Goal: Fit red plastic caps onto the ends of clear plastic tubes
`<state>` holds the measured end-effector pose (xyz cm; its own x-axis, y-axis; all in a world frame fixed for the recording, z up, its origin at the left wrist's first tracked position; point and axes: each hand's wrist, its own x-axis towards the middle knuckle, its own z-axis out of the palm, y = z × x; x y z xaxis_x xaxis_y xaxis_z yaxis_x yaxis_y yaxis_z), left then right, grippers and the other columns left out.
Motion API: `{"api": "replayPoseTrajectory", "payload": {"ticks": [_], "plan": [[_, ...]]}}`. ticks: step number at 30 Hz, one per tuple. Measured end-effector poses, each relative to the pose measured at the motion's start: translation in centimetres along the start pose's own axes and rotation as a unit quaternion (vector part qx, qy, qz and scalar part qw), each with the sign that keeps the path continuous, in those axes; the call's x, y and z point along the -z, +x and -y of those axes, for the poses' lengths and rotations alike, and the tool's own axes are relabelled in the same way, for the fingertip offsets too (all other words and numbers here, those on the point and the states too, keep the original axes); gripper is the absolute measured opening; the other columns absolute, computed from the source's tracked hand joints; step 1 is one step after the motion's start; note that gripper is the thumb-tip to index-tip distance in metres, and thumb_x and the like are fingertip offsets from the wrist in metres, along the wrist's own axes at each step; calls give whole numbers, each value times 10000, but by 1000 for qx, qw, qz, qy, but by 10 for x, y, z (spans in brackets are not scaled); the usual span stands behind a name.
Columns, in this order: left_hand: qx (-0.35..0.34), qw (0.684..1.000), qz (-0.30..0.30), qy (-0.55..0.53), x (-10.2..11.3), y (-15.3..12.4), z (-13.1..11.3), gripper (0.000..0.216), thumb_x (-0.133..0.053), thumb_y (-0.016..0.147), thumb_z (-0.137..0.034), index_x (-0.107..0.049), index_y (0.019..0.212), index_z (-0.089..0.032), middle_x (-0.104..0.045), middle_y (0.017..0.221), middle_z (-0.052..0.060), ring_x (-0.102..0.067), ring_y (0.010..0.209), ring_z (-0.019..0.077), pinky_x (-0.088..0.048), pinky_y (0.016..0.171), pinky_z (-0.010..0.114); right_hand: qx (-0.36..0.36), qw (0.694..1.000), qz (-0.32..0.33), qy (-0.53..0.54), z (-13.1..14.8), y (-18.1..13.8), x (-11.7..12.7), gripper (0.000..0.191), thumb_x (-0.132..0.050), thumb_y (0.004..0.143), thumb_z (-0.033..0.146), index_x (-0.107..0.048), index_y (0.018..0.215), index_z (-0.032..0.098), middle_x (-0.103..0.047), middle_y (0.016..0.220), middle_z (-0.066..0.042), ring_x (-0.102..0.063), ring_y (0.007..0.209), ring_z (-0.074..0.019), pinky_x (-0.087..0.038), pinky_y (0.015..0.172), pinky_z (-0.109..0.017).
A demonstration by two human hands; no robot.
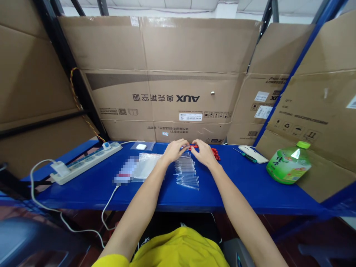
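Note:
At the back of the blue table, my left hand (174, 151) and my right hand (205, 152) meet with their fingertips almost touching. A small red piece (194, 147) shows between them, gripped by the fingers of my right hand. The left fingers are pinched together; what they hold is too small to make out. Below the hands lies a row of thin clear plastic tubes (187, 172), side by side. Several more small red pieces (216, 154) sit in a pile just right of my right hand, partly hidden by it.
Left of the tubes lie clear plastic bags (146, 167) and a blurred-out phone (126, 170) on a cable. A white power strip (86, 163) runs along the left. On the right are a white case (253, 154), a green-handled tool (248, 157) and a green bottle (289, 164). Cardboard (172, 48) walls the back.

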<state>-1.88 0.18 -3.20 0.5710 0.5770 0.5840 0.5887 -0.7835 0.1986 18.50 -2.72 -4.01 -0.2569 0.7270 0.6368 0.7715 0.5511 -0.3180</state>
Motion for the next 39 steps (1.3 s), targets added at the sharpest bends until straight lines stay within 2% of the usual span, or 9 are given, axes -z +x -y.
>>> {"api": "replayPoseTrajectory", "payload": {"ticks": [4,11,17,23,28,39], "plan": [[30,999,27,-2,-1,-1,-3,230,-462,1026,-379,-627,1082,-229,-714,1037,40,-658,916,186,-459,774,269,-42,998,44,-24,0,0,2,185,-525,963,352,-648,1038,235,-730,857,-30,-649,788,-207,-361,690,-268],[39,996,80,-24,-4,-1,-10,328,-314,1066,-355,-611,1040,-220,-711,1040,59,-664,954,199,-482,809,287,-21,999,37,-30,3,-1,-2,155,-531,956,330,-645,934,228,-738,921,-50,-647,843,-202,-358,692,-262],[36,996,71,-46,-6,1,-12,264,-358,1056,-314,-578,973,-193,-698,991,72,-655,890,195,-477,777,288,-27,999,18,-14,1,-1,-4,143,-551,942,329,-635,1007,234,-739,963,-39,-655,865,-205,-372,697,-266],[25,997,72,-20,-11,2,-14,270,-374,1052,-300,-604,966,-187,-711,940,73,-668,852,197,-459,739,270,-27,998,29,-44,0,0,-9,85,-533,900,257,-606,886,218,-711,847,-45,-626,779,-198,-349,680,-270],[13,997,78,-13,-13,2,-12,316,-362,1055,-294,-649,976,-189,-731,943,79,-681,861,200,-451,739,261,-17,998,41,-48,1,1,-16,101,-478,904,212,-578,887,207,-695,806,-46,-607,721,-191,-323,670,-278],[-12,997,69,-34,-15,4,-1,322,-366,1045,-276,-675,1026,-190,-743,1013,86,-693,932,218,-468,782,268,-29,992,51,-107,8,4,-23,175,-421,908,153,-578,977,190,-720,956,-104,-628,831,-219,-332,702,-291]]}}
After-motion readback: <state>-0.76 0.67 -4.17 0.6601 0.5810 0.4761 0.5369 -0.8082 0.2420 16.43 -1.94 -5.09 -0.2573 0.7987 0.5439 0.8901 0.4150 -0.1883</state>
